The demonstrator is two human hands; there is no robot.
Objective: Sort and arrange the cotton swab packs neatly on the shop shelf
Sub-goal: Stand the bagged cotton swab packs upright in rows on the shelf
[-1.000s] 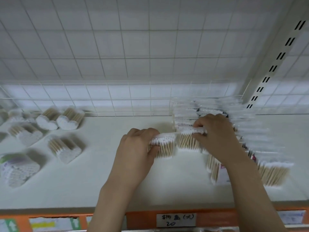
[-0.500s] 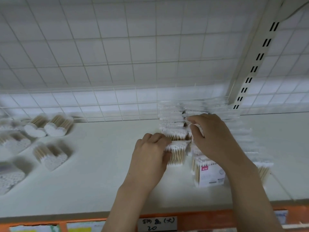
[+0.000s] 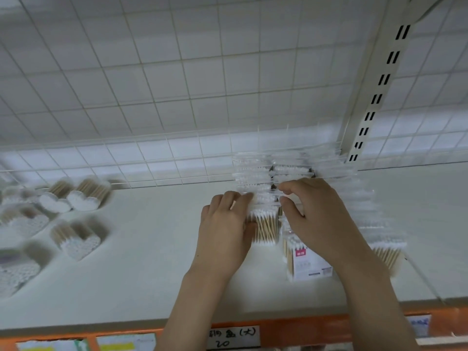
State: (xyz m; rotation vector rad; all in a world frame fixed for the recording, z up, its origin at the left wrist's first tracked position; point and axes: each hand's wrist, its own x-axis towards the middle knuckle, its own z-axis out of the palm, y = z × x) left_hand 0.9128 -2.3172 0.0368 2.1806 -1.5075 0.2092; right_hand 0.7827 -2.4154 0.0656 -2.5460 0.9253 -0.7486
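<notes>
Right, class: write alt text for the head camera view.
Two hands grip clear cotton swab packs in rows on a white shop shelf. Heart-shaped swab packs lie at the left, before a wire grid.

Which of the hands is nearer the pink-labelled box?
Right. The right hand is directly above the pink-labelled box, overlapping it; the left hand is off to its left.

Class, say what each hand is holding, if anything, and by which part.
Left hand grips the front swab pack by its left side; right hand pinches a pack's clear top edge.
</notes>
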